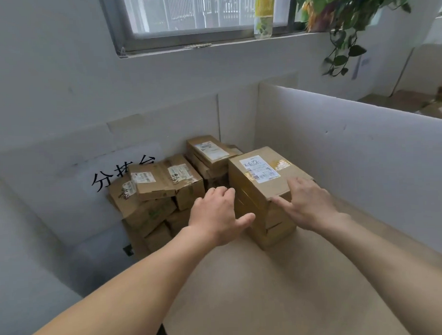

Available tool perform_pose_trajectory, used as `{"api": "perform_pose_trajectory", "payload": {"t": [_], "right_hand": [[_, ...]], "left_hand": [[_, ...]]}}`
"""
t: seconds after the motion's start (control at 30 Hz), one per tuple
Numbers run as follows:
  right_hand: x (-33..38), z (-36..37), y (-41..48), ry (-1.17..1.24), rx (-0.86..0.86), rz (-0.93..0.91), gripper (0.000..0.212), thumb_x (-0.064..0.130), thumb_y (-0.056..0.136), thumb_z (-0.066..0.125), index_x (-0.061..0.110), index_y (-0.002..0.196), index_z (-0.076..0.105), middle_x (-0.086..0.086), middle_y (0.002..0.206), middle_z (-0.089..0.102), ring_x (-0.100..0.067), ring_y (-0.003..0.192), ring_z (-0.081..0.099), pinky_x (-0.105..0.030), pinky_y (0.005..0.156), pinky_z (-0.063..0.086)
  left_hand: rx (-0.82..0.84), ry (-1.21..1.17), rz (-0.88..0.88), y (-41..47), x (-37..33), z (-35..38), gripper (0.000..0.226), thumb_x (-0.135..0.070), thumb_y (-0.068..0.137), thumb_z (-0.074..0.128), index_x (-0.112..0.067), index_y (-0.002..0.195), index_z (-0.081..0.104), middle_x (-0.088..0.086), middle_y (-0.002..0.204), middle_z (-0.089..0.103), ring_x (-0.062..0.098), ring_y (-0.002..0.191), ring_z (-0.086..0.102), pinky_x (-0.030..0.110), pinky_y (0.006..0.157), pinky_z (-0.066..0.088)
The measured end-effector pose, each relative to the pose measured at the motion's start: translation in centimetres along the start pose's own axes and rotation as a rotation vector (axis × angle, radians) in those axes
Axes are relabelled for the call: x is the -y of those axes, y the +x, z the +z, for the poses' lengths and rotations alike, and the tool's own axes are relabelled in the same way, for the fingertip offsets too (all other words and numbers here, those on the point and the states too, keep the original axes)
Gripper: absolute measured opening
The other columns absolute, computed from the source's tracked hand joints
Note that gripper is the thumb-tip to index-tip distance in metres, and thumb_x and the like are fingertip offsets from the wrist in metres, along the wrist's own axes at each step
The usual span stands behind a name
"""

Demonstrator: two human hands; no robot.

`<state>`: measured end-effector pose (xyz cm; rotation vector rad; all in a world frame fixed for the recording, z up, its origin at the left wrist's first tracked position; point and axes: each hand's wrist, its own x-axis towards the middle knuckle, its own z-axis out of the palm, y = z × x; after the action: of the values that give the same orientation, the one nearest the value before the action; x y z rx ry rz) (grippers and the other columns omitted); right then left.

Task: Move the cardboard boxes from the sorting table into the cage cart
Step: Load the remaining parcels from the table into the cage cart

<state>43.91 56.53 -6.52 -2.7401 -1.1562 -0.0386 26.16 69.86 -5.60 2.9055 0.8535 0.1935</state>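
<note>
Boxes lie heaped in the corner beyond the tabletop; one taller cardboard box stands on it before you. Your right hand rests flat on its near top corner, fingers spread. Your left hand hangs by its left face, fingers loosely curled, gripping nothing

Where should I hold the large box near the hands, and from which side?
Probably with both hands: left hand on its left face, right hand on the opposite face, from the sides. The large box stands tall, too wide for one grip.
</note>
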Motion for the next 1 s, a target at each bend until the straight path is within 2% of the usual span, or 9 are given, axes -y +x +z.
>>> {"api": "perform_pose_trajectory", "payload": {"t": [0.1,0.2,0.33,0.47,0.63,0.73,0.9,1.0], "right_hand": [[-1.8,0.8,2.7,0.027,0.025,0.044,0.060,0.069,0.093,0.043,0.021,0.128,0.050,-0.005,0.133,0.053,-0.028,0.127,0.048,-0.044,0.095,0.046],[-3.3,1.6,4.8,0.058,0.037,0.097,0.063,0.070,0.091,0.044,0.020,0.127,0.053,-0.007,0.125,0.052,-0.030,0.121,0.049,-0.045,0.094,0.046],[-4.4,2.1,6.7,0.110,0.059,0.137,0.064,0.070,0.091,0.045,0.021,0.131,0.050,-0.009,0.121,0.050,-0.033,0.122,0.050,-0.047,0.097,0.045],[-5.0,3.0,7.6,0.155,0.085,0.163,0.065,0.069,0.091,0.046,0.023,0.137,0.047,-0.012,0.125,0.057,-0.038,0.117,0.055,-0.044,0.092,0.047],[-5.2,3.7,7.6,0.172,0.007,0.183,0.062,0.066,0.090,0.049,0.020,0.131,0.049,-0.014,0.121,0.060,-0.038,0.114,0.057,-0.043,0.088,0.046],[-5.2,4.3,7.8,0.284,0.048,0.182,0.055,0.067,0.089,0.051,0.019,0.115,0.052,-0.013,0.116,0.064,-0.037,0.107,0.059,-0.042,0.083,0.046],[-4.6,4.5,6.6,0.399,0.006,0.232,0.055,0.064,0.083,0.062,0.019,0.113,0.057,-0.008,0.115,0.069,-0.034,0.108,0.062,-0.038,0.082,0.048],[-4.4,4.4,5.1,0.423,-0.021,0.251,0.057,0.063,0.080,0.065,0.018,0.114,0.059,-0.007,0.114,0.069,-0.032,0.106,0.063,-0.037,0.082,0.050]], "left_hand": [[0.034,-0.021,-0.025,2.2,-0.9,1.6,0.078,-0.071,0.092,0.046,-0.019,0.150,0.039,0.000,0.152,0.043,0.020,0.141,0.039,0.045,0.110,0.041],[0.074,-0.049,-0.051,4.0,-1.6,3.0,0.077,-0.071,0.091,0.046,-0.019,0.148,0.041,0.000,0.151,0.045,0.020,0.139,0.041,0.045,0.109,0.043],[0.102,-0.077,-0.088,6.2,-2.2,4.5,0.076,-0.073,0.091,0.044,-0.019,0.144,0.045,0.000,0.145,0.049,0.020,0.132,0.047,0.042,0.101,0.047],[0.115,-0.100,-0.120,7.6,-2.5,5.5,0.074,-0.075,0.090,0.041,-0.020,0.137,0.050,0.000,0.139,0.053,0.020,0.123,0.052,0.040,0.094,0.050],[0.130,-0.181,-0.168,8.4,-2.3,6.8,0.073,-0.076,0.089,0.040,-0.024,0.137,0.051,-0.001,0.133,0.055,0.020,0.115,0.056,0.041,0.089,0.052],[0.140,-0.245,-0.198,8.5,-2.6,7.3,0.071,-0.075,0.088,0.041,-0.025,0.135,0.054,-0.001,0.127,0.057,0.020,0.110,0.057,0.039,0.086,0.052],[0.104,-0.415,-0.240,8.3,-3.5,7.7,0.089,-0.084,0.067,0.035,-0.026,0.131,0.060,-0.005,0.120,0.064,0.018,0.101,0.063,0.040,0.084,0.057],[0.091,-0.477,-0.236,7.3,-3.7,7.5,0.070,-0.073,0.079,0.050,-0.024,0.128,0.061,-0.005,0.119,0.065,0.019,0.101,0.064,0.038,0.082,0.057]]}}
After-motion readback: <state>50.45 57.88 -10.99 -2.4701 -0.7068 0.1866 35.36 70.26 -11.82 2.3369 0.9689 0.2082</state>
